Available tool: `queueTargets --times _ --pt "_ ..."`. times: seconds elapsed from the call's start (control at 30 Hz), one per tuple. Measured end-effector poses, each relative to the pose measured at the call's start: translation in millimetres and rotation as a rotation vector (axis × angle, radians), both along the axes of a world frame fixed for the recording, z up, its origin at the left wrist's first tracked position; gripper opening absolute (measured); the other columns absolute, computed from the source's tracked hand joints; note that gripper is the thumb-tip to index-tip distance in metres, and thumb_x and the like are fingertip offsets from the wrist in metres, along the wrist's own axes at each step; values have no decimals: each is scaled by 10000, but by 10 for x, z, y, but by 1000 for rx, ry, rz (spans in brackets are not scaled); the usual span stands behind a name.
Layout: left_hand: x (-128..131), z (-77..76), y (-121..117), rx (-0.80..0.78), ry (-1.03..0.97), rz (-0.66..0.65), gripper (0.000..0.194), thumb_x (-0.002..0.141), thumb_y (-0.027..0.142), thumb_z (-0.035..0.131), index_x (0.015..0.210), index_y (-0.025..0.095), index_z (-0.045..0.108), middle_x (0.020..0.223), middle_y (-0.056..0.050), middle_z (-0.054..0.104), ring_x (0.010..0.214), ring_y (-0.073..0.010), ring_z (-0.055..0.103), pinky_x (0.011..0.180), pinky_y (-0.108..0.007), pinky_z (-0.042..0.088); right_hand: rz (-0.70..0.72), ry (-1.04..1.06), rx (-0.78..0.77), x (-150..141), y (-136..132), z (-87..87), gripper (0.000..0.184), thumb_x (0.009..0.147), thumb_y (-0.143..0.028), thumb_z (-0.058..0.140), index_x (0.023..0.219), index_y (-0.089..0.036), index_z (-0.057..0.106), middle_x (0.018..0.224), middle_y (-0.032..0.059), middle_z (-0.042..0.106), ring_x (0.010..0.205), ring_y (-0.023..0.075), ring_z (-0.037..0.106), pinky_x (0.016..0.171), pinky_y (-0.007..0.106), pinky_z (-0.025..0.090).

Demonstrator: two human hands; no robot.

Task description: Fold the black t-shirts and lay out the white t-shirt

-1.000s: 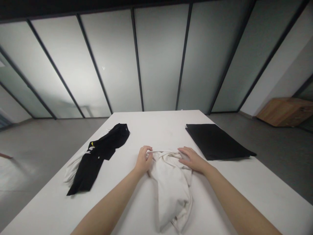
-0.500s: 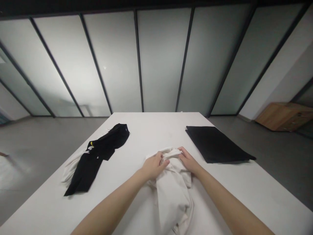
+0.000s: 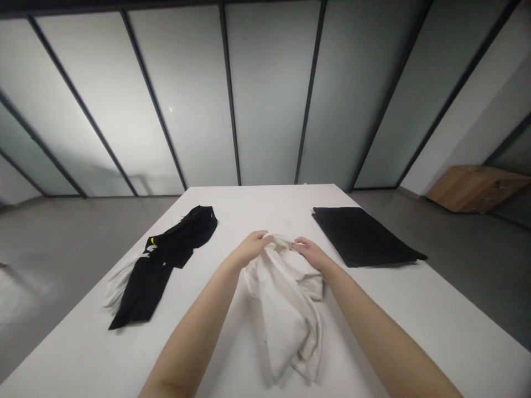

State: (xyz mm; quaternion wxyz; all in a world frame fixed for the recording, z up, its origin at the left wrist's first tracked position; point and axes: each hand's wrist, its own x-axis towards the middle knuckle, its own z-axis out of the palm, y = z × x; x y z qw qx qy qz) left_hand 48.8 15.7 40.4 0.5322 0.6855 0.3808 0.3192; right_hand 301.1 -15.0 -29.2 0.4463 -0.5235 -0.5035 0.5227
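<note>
A crumpled white garment (image 3: pixel 286 301) hangs and drapes toward me over the near middle of the table; its exact kind is hidden by the folds. My left hand (image 3: pixel 254 247) is closed on its upper left edge, thumb toward the cloth. On the upper right edge, my right hand (image 3: pixel 310 252) pinches the fabric between thumb and fingers. Between the two hands the top edge is bunched. The lower end tapers into loose folds near the front of the view.
A long white table (image 3: pixel 232 215) spreads out before me. At its left lies a black garment (image 3: pixel 166 257) with white and yellow print, partly over a white cloth (image 3: pixel 120 282). Flat black fabric (image 3: pixel 360 235) rests at the right. Beyond stand frosted glass panels (image 3: pixel 269 99) and a wooden cabinet (image 3: pixel 473 188).
Both hands have moved slightly away from me and up with the white garment's top edge. My left hand has shifted its grip toward the edge, and the lower folds now hang more openly.
</note>
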Motion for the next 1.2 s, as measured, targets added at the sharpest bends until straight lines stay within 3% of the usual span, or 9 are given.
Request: queueTargets --times 0.1,0.23,0.4,0.5,0.6,0.77,0.93,1.1,1.2 --pt "-207 104 50 -188 -361 96 404 815 537 802 963 170 716 962 -94 782 886 -244 735 812 -311 560 -68 -49 147 -74 29 -24 491 720 -636 819 952 -245 636 776 -13 699 708 190 622 663 298 490" --pt "-399 207 87 -308 -631 234 360 790 440 845 987 178 697 927 -79 783 906 -255 768 835 -320 606 88 -203 206 -183 -95 -51 482 759 -534 856 1103 -221 732 1048 72 789 942 279 706 841 388 564" --pt "-552 304 121 -389 -692 328 266 861 356 775 1031 158 723 915 -97 794 943 -287 793 898 -371 644 146 -38 173 -257 -202 -12 400 835 -583 782 1028 -241 707 1020 63 788 958 279 717 847 390 577" --pt "-639 323 175 -407 -696 393 281 876 346 750 1069 141 741 935 -114 803 952 -297 796 899 -385 653 58 164 136 -214 -168 14 444 826 -624 771 1057 -276 622 954 18 764 832 231 705 737 337 565" --pt "-735 266 295 -358 -681 495 279 870 369 745 1041 147 748 891 -102 792 928 -295 788 859 -380 653 -110 68 246 -83 -97 29 420 824 -630 743 980 -266 605 850 4 713 753 213 646 679 311 520" --pt "-1017 -18 526 -42 -380 797 234 852 409 713 795 192 649 700 -20 652 764 -225 682 706 -297 559 -430 -360 443 230 -32 -11 393 883 -608 626 954 -225 675 959 94 728 909 278 630 807 381 513" --pt "-1367 -295 583 122 181 920 218 830 295 626 669 241 490 647 -11 535 784 -256 623 719 -330 475 -601 -414 476 359 -25 -111 414 943 -605 537 1053 -228 667 1173 148 699 1109 314 607 1023 457 486" --pt "-1336 -340 519 239 618 854 251 680 124 690 894 220 600 983 -172 688 1132 -429 643 981 -513 475 -345 -286 427 173 -85 -106 415 930 -624 601 1001 -235 727 1265 140 722 1219 323 613 1107 487 456" --pt "-1047 -350 464 475 661 662 330 792 151 631 1117 207 646 1251 -209 680 1291 -404 587 1129 -536 420 -35 -279 386 -15 -186 -48 379 928 -591 648 876 -241 782 1252 126 760 1319 347 603 1176 521 405"
